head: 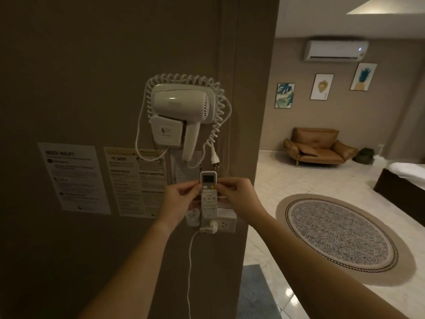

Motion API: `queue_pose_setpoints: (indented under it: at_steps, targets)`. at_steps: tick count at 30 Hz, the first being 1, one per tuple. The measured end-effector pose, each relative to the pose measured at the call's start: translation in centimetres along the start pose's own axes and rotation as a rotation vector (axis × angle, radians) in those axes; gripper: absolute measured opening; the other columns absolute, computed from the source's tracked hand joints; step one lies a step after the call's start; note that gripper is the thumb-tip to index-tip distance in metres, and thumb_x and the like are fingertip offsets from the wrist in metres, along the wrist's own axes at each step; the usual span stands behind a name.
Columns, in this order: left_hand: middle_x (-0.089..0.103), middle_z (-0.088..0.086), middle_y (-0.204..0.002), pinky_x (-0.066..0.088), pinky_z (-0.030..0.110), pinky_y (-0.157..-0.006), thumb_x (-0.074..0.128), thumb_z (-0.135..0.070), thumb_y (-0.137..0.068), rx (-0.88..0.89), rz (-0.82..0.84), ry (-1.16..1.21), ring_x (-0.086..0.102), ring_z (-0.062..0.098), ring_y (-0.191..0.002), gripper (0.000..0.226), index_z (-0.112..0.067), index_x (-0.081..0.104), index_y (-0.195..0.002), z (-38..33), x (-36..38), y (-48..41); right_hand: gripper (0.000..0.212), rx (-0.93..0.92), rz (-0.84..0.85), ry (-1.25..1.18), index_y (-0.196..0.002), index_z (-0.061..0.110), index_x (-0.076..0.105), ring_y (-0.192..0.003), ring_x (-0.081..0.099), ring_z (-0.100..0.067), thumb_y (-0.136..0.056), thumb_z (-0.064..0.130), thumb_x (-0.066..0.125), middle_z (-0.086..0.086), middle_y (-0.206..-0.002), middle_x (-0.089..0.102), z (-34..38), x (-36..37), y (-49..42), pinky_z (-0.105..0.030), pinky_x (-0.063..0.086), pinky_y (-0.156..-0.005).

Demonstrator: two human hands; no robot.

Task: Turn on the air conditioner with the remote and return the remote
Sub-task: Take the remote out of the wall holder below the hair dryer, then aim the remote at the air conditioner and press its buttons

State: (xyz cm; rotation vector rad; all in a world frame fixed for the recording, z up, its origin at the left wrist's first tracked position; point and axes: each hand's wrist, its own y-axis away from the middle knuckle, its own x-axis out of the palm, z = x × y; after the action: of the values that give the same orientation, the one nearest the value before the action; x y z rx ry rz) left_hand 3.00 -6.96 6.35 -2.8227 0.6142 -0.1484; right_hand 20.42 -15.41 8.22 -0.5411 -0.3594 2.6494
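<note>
A white remote (pixel 208 194) with a small screen and a yellow button stands upright against the brown wall, below the hair dryer. My left hand (pixel 178 199) pinches its left edge and my right hand (pixel 236 195) pinches its right edge, both at the height of the upper buttons. Its lower end is just above the wall socket; whether it sits in a holder is hidden. The white air conditioner (pixel 334 50) hangs high on the far wall at the upper right, with a small light lit at its right end.
A wall-mounted hair dryer (pixel 181 111) with a coiled cord hangs above the remote. Printed notices (pixel 76 178) are stuck on the wall to the left. A socket (pixel 226 224) holds a plugged charger (pixel 210 227). To the right are a round rug (pixel 340 233), a brown armchair (pixel 318 146) and a bed corner (pixel 402 178).
</note>
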Motion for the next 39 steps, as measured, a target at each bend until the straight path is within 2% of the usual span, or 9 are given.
queue_pose_setpoints:
  at_steps: [2, 5, 7, 13, 16, 23, 27, 33, 39]
  targets:
    - [0.085, 0.005, -0.097, 0.066, 0.031, -0.072, 0.072, -0.007, -0.096, -0.002, 0.018, 0.013, 0.082, 0.021, -0.089, 0.019, -0.011, 0.080, -0.113, -0.8, 1.8, 0.8, 0.021, -0.003, -0.002, 0.014, -0.117, 0.013, 0.081, -0.089, 0.080, -0.008, -0.100, 0.018, 0.069, 0.001, -0.101, 0.083, 0.5, -1.9, 1.2, -0.026, 0.066, -0.080]
    - [0.084, 0.010, -0.099, 0.066, 0.044, -0.079, 0.075, -0.012, -0.095, -0.010, 0.040, 0.030, 0.082, 0.029, -0.093, 0.018, -0.011, 0.081, -0.112, -1.9, 4.7, 1.8, 0.025, 0.013, -0.012, 0.006, -0.122, 0.014, 0.079, -0.093, 0.080, -0.013, -0.100, 0.018, 0.069, 0.000, -0.104, 0.083, 1.1, -5.1, 2.9, -0.032, 0.067, -0.084]
    - [0.084, 0.009, -0.102, 0.065, 0.049, -0.084, 0.076, -0.017, -0.094, -0.016, 0.065, 0.037, 0.082, 0.029, -0.095, 0.018, -0.014, 0.081, -0.111, -2.6, 6.8, 2.3, 0.026, 0.016, -0.030, -0.021, -0.126, 0.014, 0.077, -0.091, 0.080, -0.013, -0.101, 0.014, 0.069, -0.003, -0.103, 0.082, 1.5, -7.5, 4.1, -0.026, 0.066, -0.079]
    - [0.084, 0.006, -0.103, 0.067, 0.040, -0.079, 0.073, -0.017, -0.096, 0.027, 0.157, 0.040, 0.082, 0.022, -0.092, 0.019, -0.012, 0.079, -0.113, -6.0, 14.9, 4.6, 0.036, 0.029, -0.115, -0.018, -0.136, 0.022, 0.070, -0.089, 0.081, -0.011, -0.101, 0.013, 0.067, -0.004, -0.094, 0.082, 2.2, -15.6, 8.0, -0.022, 0.065, -0.076]
    - [0.084, 0.003, -0.102, 0.068, 0.038, -0.076, 0.072, -0.019, -0.097, 0.044, 0.190, 0.011, 0.082, 0.021, -0.093, 0.016, -0.014, 0.080, -0.110, -7.5, 19.3, 5.4, 0.036, 0.030, -0.152, -0.049, -0.136, 0.019, 0.069, -0.094, 0.080, -0.018, -0.101, 0.014, 0.068, -0.010, -0.100, 0.081, 2.8, -20.0, 10.1, -0.030, 0.067, -0.078]
    - [0.083, 0.001, -0.098, 0.066, 0.029, -0.070, 0.070, -0.015, -0.099, 0.052, 0.330, 0.035, 0.082, 0.020, -0.088, 0.015, -0.012, 0.079, -0.111, -10.4, 29.8, 8.2, 0.024, 0.054, -0.282, -0.095, -0.122, 0.007, 0.075, -0.094, 0.082, -0.019, -0.100, 0.016, 0.069, -0.008, -0.104, 0.083, 3.3, -30.0, 15.7, -0.036, 0.067, -0.084]
    - [0.085, -0.002, -0.093, 0.065, 0.028, -0.068, 0.070, -0.014, -0.099, 0.031, 0.412, 0.067, 0.082, 0.017, -0.086, 0.013, -0.018, 0.080, -0.107, -11.8, 35.8, 9.6, 0.022, 0.073, -0.349, -0.125, -0.119, 0.003, 0.075, -0.094, 0.081, -0.021, -0.100, 0.012, 0.069, -0.013, -0.105, 0.082, 3.5, -35.6, 18.3, -0.029, 0.066, -0.079]
    - [0.084, 0.008, -0.103, 0.067, 0.047, -0.075, 0.071, -0.018, -0.099, -0.006, 0.478, 0.069, 0.082, 0.027, -0.090, 0.020, -0.011, 0.080, -0.115, -13.7, 42.9, 11.1, 0.026, 0.176, -0.408, -0.192, -0.120, -0.001, 0.075, -0.100, 0.080, -0.027, -0.099, 0.014, 0.070, -0.014, -0.107, 0.082, 3.1, -42.7, 20.2, -0.042, 0.065, -0.089]
    - [0.083, 0.014, -0.103, 0.067, 0.048, -0.074, 0.072, -0.015, -0.097, 0.004, 0.548, 0.047, 0.082, 0.026, -0.089, 0.022, -0.005, 0.079, -0.115, -15.3, 47.8, 11.2, 0.015, 0.251, -0.444, -0.249, -0.111, 0.006, 0.078, -0.096, 0.081, -0.025, -0.098, 0.008, 0.071, -0.010, -0.101, 0.084, 4.2, -47.5, 21.9, -0.036, 0.066, -0.082]
